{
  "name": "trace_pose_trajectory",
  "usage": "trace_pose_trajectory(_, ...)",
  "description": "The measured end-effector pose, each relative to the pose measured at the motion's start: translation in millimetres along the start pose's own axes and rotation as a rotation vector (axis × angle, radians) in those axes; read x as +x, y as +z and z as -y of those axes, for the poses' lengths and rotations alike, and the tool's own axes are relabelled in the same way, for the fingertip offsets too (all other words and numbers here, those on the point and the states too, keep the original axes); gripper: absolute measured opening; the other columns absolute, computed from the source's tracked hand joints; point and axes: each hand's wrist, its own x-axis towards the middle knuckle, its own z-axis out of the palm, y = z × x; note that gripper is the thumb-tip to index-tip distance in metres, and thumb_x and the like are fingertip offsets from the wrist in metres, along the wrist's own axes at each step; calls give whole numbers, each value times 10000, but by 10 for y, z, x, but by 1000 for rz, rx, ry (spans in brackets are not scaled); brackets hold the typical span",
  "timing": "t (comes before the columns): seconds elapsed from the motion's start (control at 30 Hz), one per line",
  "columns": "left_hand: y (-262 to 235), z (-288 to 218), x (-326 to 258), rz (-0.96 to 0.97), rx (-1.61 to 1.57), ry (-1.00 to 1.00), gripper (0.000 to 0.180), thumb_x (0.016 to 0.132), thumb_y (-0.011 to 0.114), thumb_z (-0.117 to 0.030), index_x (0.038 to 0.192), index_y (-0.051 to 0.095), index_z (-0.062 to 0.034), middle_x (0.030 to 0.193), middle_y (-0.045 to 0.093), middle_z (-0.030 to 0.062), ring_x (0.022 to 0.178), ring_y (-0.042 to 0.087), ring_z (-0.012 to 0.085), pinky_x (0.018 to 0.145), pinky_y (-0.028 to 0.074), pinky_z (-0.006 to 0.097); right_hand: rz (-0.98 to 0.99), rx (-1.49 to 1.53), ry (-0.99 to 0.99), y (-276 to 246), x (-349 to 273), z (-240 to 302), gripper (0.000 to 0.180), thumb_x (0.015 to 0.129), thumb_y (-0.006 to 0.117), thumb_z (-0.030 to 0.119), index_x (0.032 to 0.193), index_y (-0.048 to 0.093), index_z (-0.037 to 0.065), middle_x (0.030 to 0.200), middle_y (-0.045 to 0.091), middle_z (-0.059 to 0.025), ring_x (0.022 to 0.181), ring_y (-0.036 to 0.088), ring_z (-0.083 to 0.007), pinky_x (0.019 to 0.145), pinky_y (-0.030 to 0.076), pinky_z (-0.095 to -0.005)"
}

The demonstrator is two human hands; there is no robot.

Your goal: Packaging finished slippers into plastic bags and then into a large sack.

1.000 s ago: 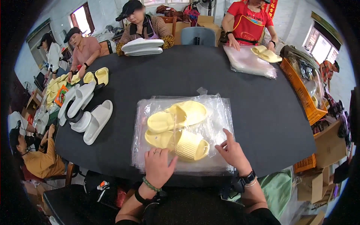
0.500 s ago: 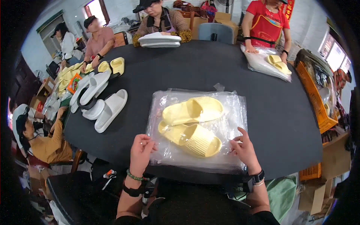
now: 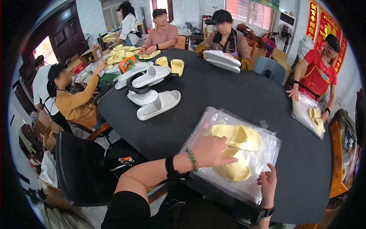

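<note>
A pair of pale yellow slide slippers lies on a stack of clear plastic bags near the table's front edge. Glints on the slippers suggest film over them, but I cannot tell whether they are inside a bag. My left hand reaches across from the left above the slippers, thumb and index finger apart, hiding part of them; its other fingers are partly hidden. Beside the stack's right edge is my right hand, index finger raised and the others loosely bent, with nothing visible in it.
White and grey slippers and a black strap lie left on the dark table. Yellow slippers sit beyond them. A person in red handles bagged slippers; another holds white slippers. A black chair stands left.
The view has swung left, so the table and people appear farther right. My left hand has left the stack's left edge and moved over the slippers. My right hand stays by the right edge.
</note>
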Motion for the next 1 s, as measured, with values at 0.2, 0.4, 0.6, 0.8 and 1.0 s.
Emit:
trace_pose_trajectory(0.2,599,283,175,-102,6,25,438,893,616,-441,859,597,-5,720,667,161,676,665,353,627,523,454,-16,-31,-23,46,-2,151,446,937,541,-5,1369,430,-7,801,581,-71,630,626,-127,524,530,-255)
trace_pose_trajectory(0.4,283,567,113,-338,-400,-57,220,949,581,-195,877,588,13,692,669,121,573,672,229,502,502,357,-115,-133,-89,-138,-174,73,415,906,541,-52,1313,467,-17,761,581,-64,618,639,-124,524,523,-257)
trace_pose_trajectory(0.6,110,1076,-7,-224,-1047,-407,139,969,549,-152,940,576,-19,767,695,115,612,675,172,470,467,246,-159,-289,-7,-335,-397,-78,379,875,578,-44,1243,491,-12,709,602,-89,601,651,-147,534,513,-279)
trace_pose_trajectory(0.8,-53,1146,26,-51,-1213,-528,165,971,528,-182,975,575,-24,815,700,125,673,692,193,532,454,234,30,-361,59,-429,-312,232,445,851,658,54,1257,483,6,724,662,-157,659,697,-243,614,537,-349)
trace_pose_trajectory(1.0,-266,1338,481,229,-1277,-656,692,948,386,-669,1097,545,-12,965,686,217,766,714,349,654,580,387,198,-454,-96,-774,353,401,456,898,682,159,1270,486,-16,863,709,-148,753,703,-223,664,545,-335)
